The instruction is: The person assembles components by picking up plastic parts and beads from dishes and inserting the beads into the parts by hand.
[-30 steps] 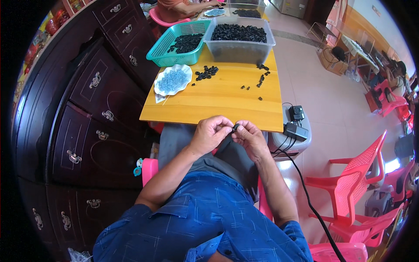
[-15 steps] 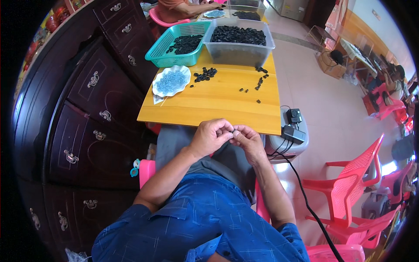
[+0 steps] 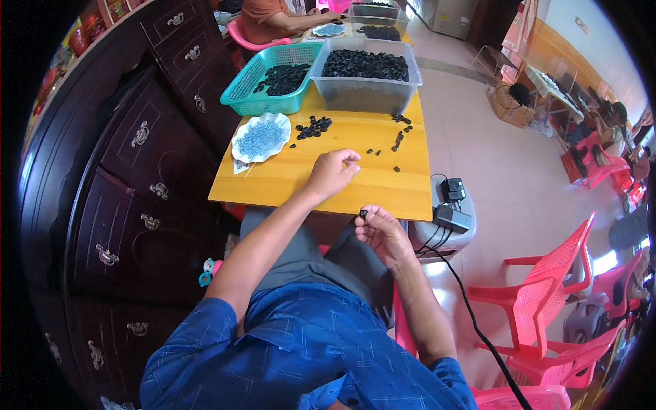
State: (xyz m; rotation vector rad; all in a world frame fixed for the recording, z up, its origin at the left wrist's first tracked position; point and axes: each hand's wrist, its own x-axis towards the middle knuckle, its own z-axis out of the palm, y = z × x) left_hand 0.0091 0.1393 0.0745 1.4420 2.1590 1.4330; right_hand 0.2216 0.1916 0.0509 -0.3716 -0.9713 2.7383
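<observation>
My right hand [image 3: 383,236] is just off the table's front edge. Its thumb and index finger pinch a small black plastic piece [image 3: 363,214]. Over the front middle of the yellow wooden table [image 3: 273,186] is my left hand [image 3: 333,175], with fingers curled in. Whatever its fingertips hold, if anything, is too small to make out. A few loose black pieces [image 3: 397,169] lie to the right of that hand. A cluster of similar pieces [image 3: 314,128] sits farther left, beside a white scalloped plate [image 3: 288,126] holding small clear-blue pieces [image 3: 261,139].
Behind them stand a green basket [image 3: 236,96] and a clear plastic bin [image 3: 369,93], both with black pieces. Dark drawers [image 3: 130,164] rise at left. Black devices with cables [image 3: 451,217] sit on a grey box at right, near pink chairs [image 3: 540,287]. Another person [image 3: 263,24] sits beyond.
My hands, together half a second ago, have parted. The left has moved forward over the table. My right stays near the edge, with the black piece now visible between its fingertips.
</observation>
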